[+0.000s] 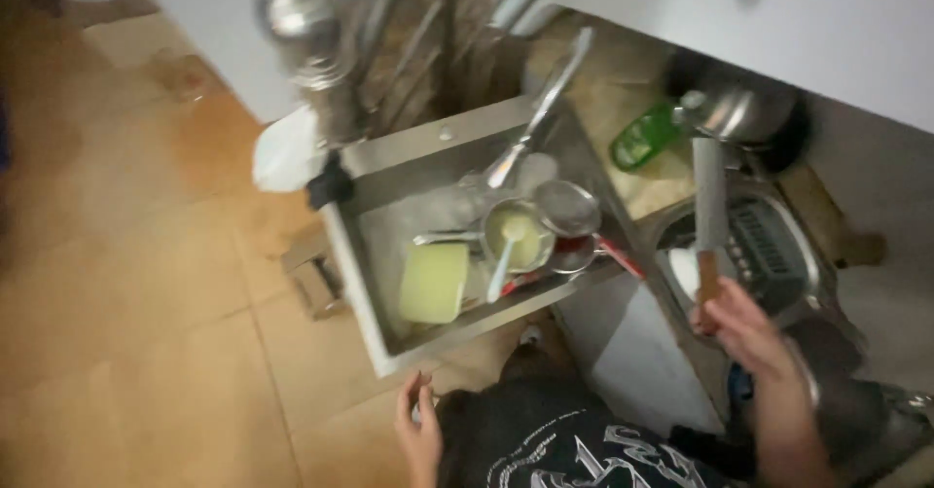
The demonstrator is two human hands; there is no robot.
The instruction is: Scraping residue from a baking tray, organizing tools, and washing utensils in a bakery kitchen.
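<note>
My right hand (744, 327) grips the wooden handle of a broad-bladed knife (709, 196), blade pointing away over a round metal appliance (778, 245) on the counter. My left hand (420, 428) hangs low by my dark printed shirt, fingers apart and holding nothing, just below the front rim of the steel sink (389, 352). Inside the sink lie a pale green bowl (434, 282), a small pot with a spoon (519, 235), a round strainer (567, 208) and a long ladle (545, 104).
A green bottle (644, 138) lies on the counter beside a steel kettle (739, 108). A chrome tap (311, 50) rises at the sink's left, with a white cloth (287, 147) near it. Tan floor tiles (126, 254) fill the left side.
</note>
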